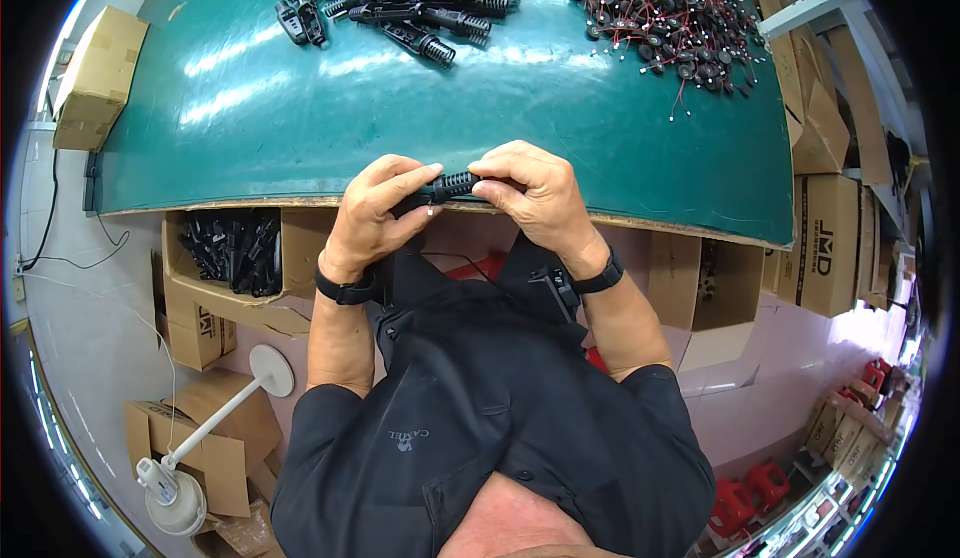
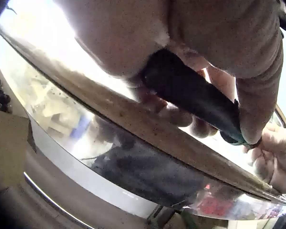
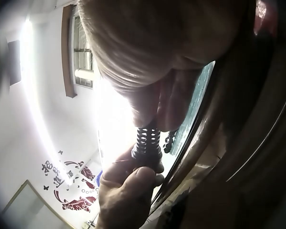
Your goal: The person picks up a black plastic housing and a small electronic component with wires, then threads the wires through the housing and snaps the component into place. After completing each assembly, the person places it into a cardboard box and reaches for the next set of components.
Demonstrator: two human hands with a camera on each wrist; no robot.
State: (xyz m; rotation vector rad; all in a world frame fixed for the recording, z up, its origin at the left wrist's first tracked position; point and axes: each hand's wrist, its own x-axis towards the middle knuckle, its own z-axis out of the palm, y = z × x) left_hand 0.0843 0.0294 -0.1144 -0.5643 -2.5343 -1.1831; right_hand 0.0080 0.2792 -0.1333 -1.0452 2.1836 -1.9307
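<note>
Over the front edge of the green table (image 1: 330,128), both hands hold one black plastic part with a slotted, ribbed end (image 1: 455,186). Its smooth, tube-like body (image 2: 195,98) lies in the left hand (image 1: 375,208), gripped between thumb and fingers. At the ribbed end, the right hand (image 1: 535,198) pinches the tip with thumb and fingertips. In the right wrist view the open slots (image 3: 148,138) show between the two hands. A small white bit (image 1: 430,212) shows below the left thumb.
Similar black parts (image 1: 440,8) lie heaped at the table's far side. To their right is a pile of round black discs with red wires (image 1: 680,23). Cardboard boxes (image 1: 305,243) (image 1: 675,278) stand below the table edge; the left one holds black parts.
</note>
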